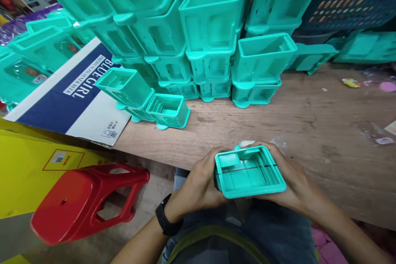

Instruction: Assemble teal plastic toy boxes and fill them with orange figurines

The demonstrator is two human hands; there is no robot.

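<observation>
A teal plastic box (253, 192), hollow with ribs inside, is held between my two hands over the table's front edge. Its open end faces up toward me. My left hand (202, 183) grips its left side, and a black band circles that wrist. On the opposite side my right hand (292, 177) wraps round the box, its fingers partly hidden behind the far wall. Part of a small white thing (247, 143) shows just behind the box; I cannot make out what it is.
Stacked teal boxes (213, 24) rise at the back of the wooden table (309, 132). Nearer stand a few more teal boxes (168, 111). A printed carton (89, 86) lies at the left, above a red stool (68, 206). A dark crate (349, 6) stands back right.
</observation>
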